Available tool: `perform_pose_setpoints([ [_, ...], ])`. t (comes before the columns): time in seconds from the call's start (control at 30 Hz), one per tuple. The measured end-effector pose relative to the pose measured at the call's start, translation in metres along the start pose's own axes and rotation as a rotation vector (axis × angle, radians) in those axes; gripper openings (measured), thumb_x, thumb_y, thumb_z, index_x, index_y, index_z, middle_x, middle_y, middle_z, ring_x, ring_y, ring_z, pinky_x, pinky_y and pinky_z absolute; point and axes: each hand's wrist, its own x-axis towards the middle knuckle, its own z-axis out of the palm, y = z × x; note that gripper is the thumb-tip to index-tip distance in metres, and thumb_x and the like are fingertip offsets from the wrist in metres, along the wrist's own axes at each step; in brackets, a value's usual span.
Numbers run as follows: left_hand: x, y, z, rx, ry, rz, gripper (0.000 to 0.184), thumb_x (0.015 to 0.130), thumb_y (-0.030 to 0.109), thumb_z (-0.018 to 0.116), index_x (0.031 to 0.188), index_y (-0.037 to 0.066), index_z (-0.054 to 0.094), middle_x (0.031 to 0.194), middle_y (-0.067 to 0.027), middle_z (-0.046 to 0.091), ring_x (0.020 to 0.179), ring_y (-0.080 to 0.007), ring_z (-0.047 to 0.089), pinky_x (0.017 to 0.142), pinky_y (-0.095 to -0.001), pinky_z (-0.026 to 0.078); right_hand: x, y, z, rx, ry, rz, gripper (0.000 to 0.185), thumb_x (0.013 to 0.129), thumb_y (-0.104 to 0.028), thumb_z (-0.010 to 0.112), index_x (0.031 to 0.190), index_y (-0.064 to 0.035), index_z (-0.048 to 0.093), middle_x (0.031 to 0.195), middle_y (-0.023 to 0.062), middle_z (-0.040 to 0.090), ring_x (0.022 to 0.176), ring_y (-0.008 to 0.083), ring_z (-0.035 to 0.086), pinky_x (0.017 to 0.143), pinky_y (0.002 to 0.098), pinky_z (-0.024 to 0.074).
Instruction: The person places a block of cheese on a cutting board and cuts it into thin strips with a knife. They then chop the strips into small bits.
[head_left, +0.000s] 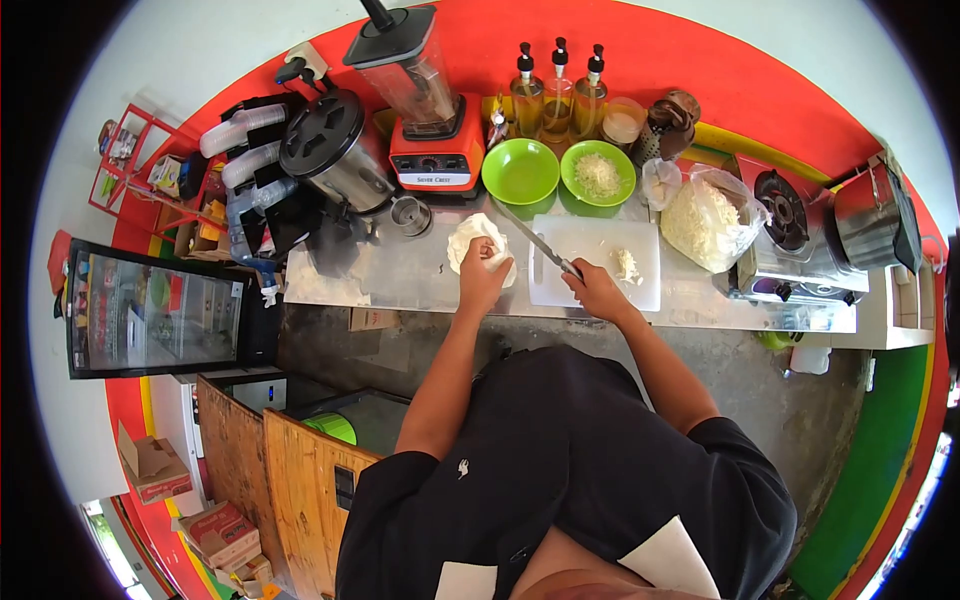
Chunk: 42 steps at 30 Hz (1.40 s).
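My left hand (484, 275) is closed, its fingers bent into a white, crumpled-looking thing (464, 240) on the metal counter; its exact kind is unclear. In my right hand (598, 290) is a knife (541, 244), gripped by its dark handle. The blade slants up and left across the left edge of the white cutting board (590, 285), its tip near the white thing. A small heap of pale chopped bits (627, 266) lies on the board's right half. Behind the board stand a green bowl (520, 172) and another green bowl (566, 190) holding pale shreds (598, 176).
A clear bag of pale shreds (705, 220) sits right of the board, beside a gas stove (785, 215) and large pot (877, 215). Behind are a red blender (435, 150), pump bottles (558, 95) and a steel container (335, 150). A small metal cup (410, 216) stands left.
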Motion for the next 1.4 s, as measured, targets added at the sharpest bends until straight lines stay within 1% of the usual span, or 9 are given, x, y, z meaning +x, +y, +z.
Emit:
perform_pose_setpoints([
  [0.1,0.009,0.001,0.017,-0.064,-0.088,0.148,0.046,0.082,0.012,0.080,0.119,-0.001,0.056,0.106,-0.0144,0.068,0.102,-0.0273,0.066,0.090,-0.0355,0.051,-0.008,0.000,-0.003,0.081,0.015,0.077,0.028,0.101,-0.023,0.061,0.098,0.0038,0.058,0.072,0.0206,0.065,0.064,0.0303,0.069,0.061,0.0423,0.0512],
  [0.27,0.024,0.009,0.064,-0.336,-0.441,-0.077,0.045,0.090,0.010,0.075,0.130,-0.001,0.057,0.118,-0.0088,0.066,0.109,-0.0181,0.062,0.095,-0.0319,0.049,-0.031,0.007,-0.017,0.124,0.090,0.169,0.028,0.103,-0.024,0.059,0.100,0.0044,0.056,0.069,0.0168,0.064,0.061,0.0236,0.070,0.059,0.0388,0.0526],
  [0.37,0.028,0.025,0.088,-0.547,-0.585,-0.298,0.050,0.090,0.008,0.075,0.135,0.000,0.056,0.121,-0.0071,0.066,0.111,-0.0165,0.060,0.095,-0.0309,0.048,-0.049,0.018,-0.027,0.163,0.135,0.279,0.028,0.102,-0.024,0.058,0.104,0.0041,0.056,0.069,0.0196,0.065,0.065,0.0317,0.070,0.062,0.0439,0.0529],
  [0.43,0.029,0.018,0.109,-0.645,-0.671,-0.407,0.052,0.089,0.008,0.076,0.136,-0.001,0.055,0.122,-0.0070,0.066,0.110,-0.0165,0.060,0.095,-0.0308,0.048,-0.062,0.031,-0.028,-0.073,0.232,0.205,0.029,0.102,-0.026,0.058,0.107,0.0020,0.056,0.074,0.0241,0.067,0.073,0.0427,0.068,0.067,0.0520,0.0521],
  [0.53,0.027,0.000,0.140,-0.235,-0.478,-0.133,0.049,0.085,0.012,0.080,0.129,-0.003,0.062,0.120,-0.0102,0.070,0.111,-0.0209,0.064,0.098,-0.0329,0.049,-0.084,0.031,-0.030,-0.246,0.315,0.205,0.030,0.102,-0.030,0.056,0.107,-0.0004,0.056,0.080,0.0274,0.067,0.079,0.0502,0.064,0.073,0.0584,0.0496],
  [0.57,0.024,-0.006,0.146,-0.151,-0.389,-0.136,0.047,0.083,0.015,0.083,0.124,0.000,0.065,0.120,-0.0147,0.070,0.111,-0.0289,0.066,0.099,-0.0369,0.050,-0.089,0.031,-0.031,-0.245,0.328,0.222,0.030,0.102,-0.030,0.056,0.107,-0.0004,0.056,0.080,0.0274,0.067,0.079,0.0502,0.064,0.073,0.0584,0.0496],
  [0.7,0.018,0.004,0.146,0.120,-0.234,0.046,0.035,0.081,0.018,0.083,0.110,0.009,0.068,0.113,-0.0162,0.066,0.111,-0.0380,0.060,0.097,-0.0449,0.048,-0.099,0.021,-0.029,-0.391,0.246,0.290,0.032,0.103,-0.034,0.053,0.107,-0.0025,0.055,0.081,0.0270,0.068,0.080,0.0496,0.066,0.075,0.0588,0.0507],
  [1.1,-0.002,0.006,0.135,0.343,-0.182,0.446,0.019,0.090,0.019,0.070,0.105,0.008,0.071,0.116,-0.0144,0.064,0.114,-0.0345,0.057,0.097,-0.0439,0.048,-0.087,-0.003,-0.002,-0.588,0.135,0.344,0.032,0.103,-0.032,0.052,0.103,-0.0005,0.054,0.078,0.0232,0.070,0.073,0.0439,0.070,0.069,0.0548,0.0553],
  [1.4,-0.009,0.025,0.128,0.545,-0.365,0.342,0.033,0.087,0.020,0.073,0.117,0.010,0.065,0.119,-0.0099,0.062,0.115,-0.0329,0.056,0.095,-0.0417,0.050,-0.087,-0.020,-0.009,-0.726,0.042,0.340,0.026,0.101,-0.026,0.054,0.101,-0.0006,0.056,0.082,0.0221,0.073,0.077,0.0377,0.074,0.070,0.0488,0.0577],
])
